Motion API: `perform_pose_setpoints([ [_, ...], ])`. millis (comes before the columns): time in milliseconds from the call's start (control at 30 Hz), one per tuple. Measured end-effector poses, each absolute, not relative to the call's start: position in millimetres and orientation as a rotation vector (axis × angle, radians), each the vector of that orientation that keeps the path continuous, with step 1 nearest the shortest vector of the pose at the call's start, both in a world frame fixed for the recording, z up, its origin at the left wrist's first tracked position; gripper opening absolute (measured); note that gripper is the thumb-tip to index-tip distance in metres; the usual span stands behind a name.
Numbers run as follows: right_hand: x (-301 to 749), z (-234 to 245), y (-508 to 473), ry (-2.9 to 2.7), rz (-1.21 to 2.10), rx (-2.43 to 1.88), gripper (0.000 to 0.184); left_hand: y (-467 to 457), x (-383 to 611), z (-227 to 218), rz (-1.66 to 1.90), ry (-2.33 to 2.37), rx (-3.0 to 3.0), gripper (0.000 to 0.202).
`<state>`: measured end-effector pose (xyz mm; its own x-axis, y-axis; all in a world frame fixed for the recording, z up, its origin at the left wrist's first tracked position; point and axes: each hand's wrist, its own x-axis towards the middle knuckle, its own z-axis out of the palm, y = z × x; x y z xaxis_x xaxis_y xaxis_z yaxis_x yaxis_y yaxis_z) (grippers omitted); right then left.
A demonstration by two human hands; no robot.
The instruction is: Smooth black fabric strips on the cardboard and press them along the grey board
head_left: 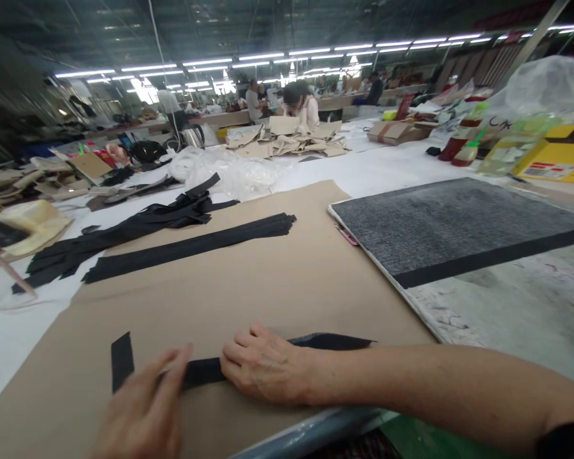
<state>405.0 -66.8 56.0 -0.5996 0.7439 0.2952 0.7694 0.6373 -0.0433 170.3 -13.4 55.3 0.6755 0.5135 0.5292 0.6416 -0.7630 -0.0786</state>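
Observation:
A black fabric strip (203, 372) lies across the brown sheet (249, 287) close to me. My left hand (141, 405), a little blurred, has its fingers closed around the strip near its left end. Beyond those fingers the end (122, 357) turns up at an angle away from me. My right hand (268, 366) rests over the middle of the strip with curled fingers, covering that part. To the right of the knuckles the strip's other end (335, 340) comes out, slightly twisted and lifted at its edge.
A neat stack of black strips (191, 245) and a looser pile (124, 231) lie farther off. At right stands a pale board (507, 306) with a dark coated panel (449, 220). Bottles (469, 150), a yellow box (559, 156) and plastic wrap (224, 171) sit behind. A person (309, 108) works across the table.

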Motion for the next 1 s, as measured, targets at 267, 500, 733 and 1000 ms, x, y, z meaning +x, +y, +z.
perform_pose_setpoints([
  [267, 415.5, 53.9, -65.4, -2.591, -0.099, -1.181, 0.012, -31.6, 195.2, 15.1, -0.546, -0.73, -2.735, 0.055],
  [500, 441.8, 51.3, -75.0, -2.635, -0.115, -1.186, 0.015, -27.9, 186.6, 13.0, -0.47, -0.726, -2.743, 0.066],
  [733, 459.1, 56.6, -90.2, -2.655, -0.113, -1.246, 0.016, -27.8, 186.1, 9.4, -0.361, -0.751, -2.714, 0.075],
  [1000, 481.1, 61.5, -110.2, -2.649, -0.148, -1.317, 0.017, -27.1, 195.6, 16.0, -0.323, -0.734, -2.708, 0.085],
])
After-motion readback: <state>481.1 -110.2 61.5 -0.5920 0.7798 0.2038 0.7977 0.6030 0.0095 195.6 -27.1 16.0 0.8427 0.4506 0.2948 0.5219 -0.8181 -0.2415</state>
